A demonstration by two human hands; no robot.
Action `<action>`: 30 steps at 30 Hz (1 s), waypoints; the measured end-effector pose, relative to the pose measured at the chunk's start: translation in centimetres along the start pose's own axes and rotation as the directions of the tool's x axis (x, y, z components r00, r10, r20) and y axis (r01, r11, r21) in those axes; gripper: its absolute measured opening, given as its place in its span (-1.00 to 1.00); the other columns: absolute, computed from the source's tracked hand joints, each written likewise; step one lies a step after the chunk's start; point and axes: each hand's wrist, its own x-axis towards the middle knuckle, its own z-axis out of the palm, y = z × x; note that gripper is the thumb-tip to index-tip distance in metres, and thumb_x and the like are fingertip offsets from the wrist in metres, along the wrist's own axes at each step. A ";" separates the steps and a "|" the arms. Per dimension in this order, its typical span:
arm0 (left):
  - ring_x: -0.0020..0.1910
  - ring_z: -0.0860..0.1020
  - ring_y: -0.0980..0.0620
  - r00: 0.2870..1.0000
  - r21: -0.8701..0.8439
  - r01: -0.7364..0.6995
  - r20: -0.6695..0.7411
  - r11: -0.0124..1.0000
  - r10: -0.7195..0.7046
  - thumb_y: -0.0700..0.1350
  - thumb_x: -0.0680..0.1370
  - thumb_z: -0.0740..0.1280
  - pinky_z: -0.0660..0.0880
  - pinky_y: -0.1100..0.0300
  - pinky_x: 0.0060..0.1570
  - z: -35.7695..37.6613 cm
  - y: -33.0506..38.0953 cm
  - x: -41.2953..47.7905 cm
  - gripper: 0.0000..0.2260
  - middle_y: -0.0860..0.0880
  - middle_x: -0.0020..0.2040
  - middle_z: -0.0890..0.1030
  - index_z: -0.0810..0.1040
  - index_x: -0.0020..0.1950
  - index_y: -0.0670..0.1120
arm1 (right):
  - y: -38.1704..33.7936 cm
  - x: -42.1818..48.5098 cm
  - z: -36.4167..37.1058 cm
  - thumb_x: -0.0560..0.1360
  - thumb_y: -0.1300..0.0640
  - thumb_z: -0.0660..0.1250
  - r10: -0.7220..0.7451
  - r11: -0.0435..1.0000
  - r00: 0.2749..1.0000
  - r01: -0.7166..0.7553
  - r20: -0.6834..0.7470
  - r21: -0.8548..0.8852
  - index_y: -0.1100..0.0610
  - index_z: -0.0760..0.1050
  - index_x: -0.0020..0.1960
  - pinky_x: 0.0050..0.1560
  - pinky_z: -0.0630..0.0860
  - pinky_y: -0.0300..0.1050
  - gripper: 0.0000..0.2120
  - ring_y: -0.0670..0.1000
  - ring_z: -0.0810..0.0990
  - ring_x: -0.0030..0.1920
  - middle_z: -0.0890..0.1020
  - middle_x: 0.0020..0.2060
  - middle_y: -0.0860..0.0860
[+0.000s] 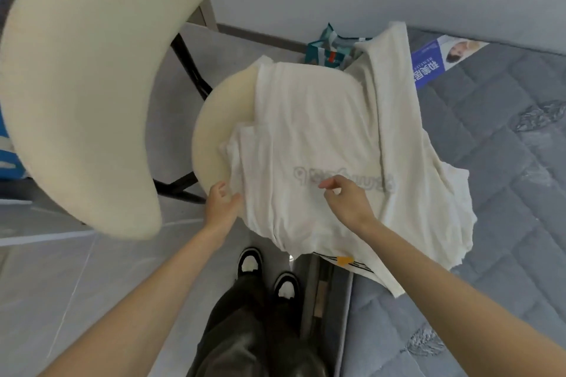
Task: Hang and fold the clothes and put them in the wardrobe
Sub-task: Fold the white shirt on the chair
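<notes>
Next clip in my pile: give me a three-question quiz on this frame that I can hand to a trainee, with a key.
1. True or false: the white T-shirt with grey lettering lies partly on the cream round chair seat.
2. The left hand grips the shirt at: A, its edge over the seat; B, its far end by the wall; C, its lettering.
3. What does the blue printed leaflet lie on?
Key: 1 true; 2 A; 3 the grey quilted mattress.
</notes>
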 end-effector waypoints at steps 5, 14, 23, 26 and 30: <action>0.38 0.36 -0.05 0.999 -0.145 -0.011 -0.051 0.989 0.004 -0.07 0.59 0.28 0.30 0.16 0.29 1.4 0.3 3.2 -0.45 -0.06 0.41 0.37 0.16 0.52 -0.10 | -4.9 5.9 2.8 0.56 0.25 0.18 -0.134 0.989 0.991 0.133 0.017 0.060 0.07 0.51 0.22 -0.09 0.36 -0.33 -0.71 -0.06 0.48 -0.04 0.54 0.17 -0.01; 0.15 0.40 -0.12 0.949 0.096 -0.094 -0.293 0.991 0.119 -0.03 0.55 0.31 0.36 0.03 0.10 3.0 1.7 7.6 -0.80 -0.11 0.10 0.49 0.54 0.15 -0.01 | -9.1 13.2 6.8 0.57 0.23 0.16 -0.295 0.931 0.935 0.328 0.196 -0.159 -0.11 0.29 0.41 -0.16 0.38 -0.35 -0.54 0.00 0.50 0.03 0.44 0.21 0.09; -0.05 0.45 -0.10 0.835 -0.176 -0.335 -0.510 0.925 0.206 -0.30 0.61 0.15 0.40 0.12 -0.04 0.7 -1.3 4.0 -0.92 -0.03 -0.05 0.44 0.38 0.01 -0.13 | -10.2 14.1 9.3 0.56 0.23 0.16 -0.226 0.924 0.936 0.294 0.270 -0.244 0.06 0.49 0.15 0.31 0.37 -0.08 -0.77 0.12 0.31 0.30 0.26 0.27 0.09; 0.01 0.52 -0.10 0.864 -0.296 -0.275 -0.493 0.915 0.101 -0.29 0.62 0.11 0.47 -0.02 0.04 0.2 -3.0 2.1 -0.90 -0.12 0.04 0.53 0.35 0.04 -0.11 | -11.0 12.7 9.9 0.52 0.30 0.17 -0.333 0.918 0.875 0.386 0.352 -0.091 0.04 0.51 -0.03 0.21 0.35 -0.22 -0.78 0.01 0.39 0.24 0.39 0.27 0.02; 0.27 0.41 -0.03 0.859 -0.158 -0.302 -0.473 0.940 0.197 -0.38 0.57 0.12 0.31 0.13 0.33 0.0 -3.7 1.7 -0.68 -0.05 0.28 0.45 0.39 0.28 -0.16 | -11.3 11.8 9.9 0.42 0.46 0.03 -0.382 0.904 0.828 0.427 0.410 -0.018 -0.03 0.59 -0.04 0.20 0.48 -0.14 -0.49 0.03 0.55 0.17 0.59 0.17 -0.02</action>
